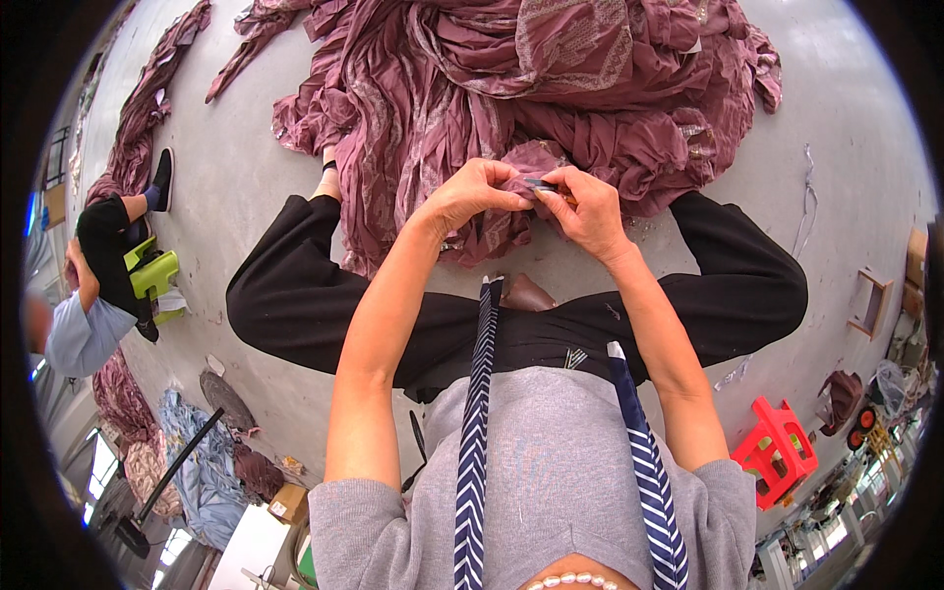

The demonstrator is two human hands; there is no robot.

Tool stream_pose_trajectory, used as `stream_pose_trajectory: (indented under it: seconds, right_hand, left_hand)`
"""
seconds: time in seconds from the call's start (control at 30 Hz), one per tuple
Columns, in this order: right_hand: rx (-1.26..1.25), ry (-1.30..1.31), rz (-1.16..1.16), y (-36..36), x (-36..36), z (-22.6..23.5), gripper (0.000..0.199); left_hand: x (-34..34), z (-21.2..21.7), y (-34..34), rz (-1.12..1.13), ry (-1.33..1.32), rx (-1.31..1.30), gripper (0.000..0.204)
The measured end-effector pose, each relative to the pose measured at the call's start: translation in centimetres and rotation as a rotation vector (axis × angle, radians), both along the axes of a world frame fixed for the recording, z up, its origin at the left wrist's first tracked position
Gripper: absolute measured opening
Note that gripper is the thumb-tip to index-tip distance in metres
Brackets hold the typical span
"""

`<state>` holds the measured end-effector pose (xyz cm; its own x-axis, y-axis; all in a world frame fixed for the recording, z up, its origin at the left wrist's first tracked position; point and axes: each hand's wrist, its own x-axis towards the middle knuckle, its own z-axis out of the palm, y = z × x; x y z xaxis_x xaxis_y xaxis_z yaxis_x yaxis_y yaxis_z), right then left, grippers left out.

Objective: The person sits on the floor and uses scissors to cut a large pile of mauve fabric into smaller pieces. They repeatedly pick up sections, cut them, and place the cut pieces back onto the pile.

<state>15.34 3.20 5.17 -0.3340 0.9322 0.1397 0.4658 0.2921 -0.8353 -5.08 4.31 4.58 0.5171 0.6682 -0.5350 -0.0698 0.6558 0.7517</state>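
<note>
I'm in what looks like a textile workshop. A great heap of mauve patterned fabric [442,128] spreads before me over a hard grey floor [836,128], and another long mauve length [147,123] trails off to my left. There a co-worker [88,329] sits by a low green stool [155,277]. Behind me to the left lies a pile of pale blue cloth [202,472]; a red plastic stool [777,450] and cardboard boxes [916,264] stand along the cluttered right side.
</note>
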Motion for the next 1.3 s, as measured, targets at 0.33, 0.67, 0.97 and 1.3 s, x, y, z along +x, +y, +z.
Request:
stream_pose_trajectory:
  seconds: [0.33,0.67,0.97,1.3]
  right_hand:
    - [-0.171,0.215,-0.156,0.0,0.0,-0.3,0.020]
    - [-0.176,0.211,-0.080,1.6,-1.4,1.0,0.012]
    - [-0.175,-0.646,0.524,-1.2,7.0,2.4,0.021]
    - [-0.065,-0.054,0.088,2.2,0.3,-0.2,0.024]
  left_hand:
    - [-0.1,0.3,-0.1,0.024,-0.006,-0.018,0.022]
    - [-0.1,-0.1,0.0,-0.066,0.079,0.018,0.022]
    - [-1.5,0.4,0.1,-0.010,0.073,-0.006,0.022]
    - [-0.1,0.9,-0.6,-0.001,0.508,0.483,0.012]
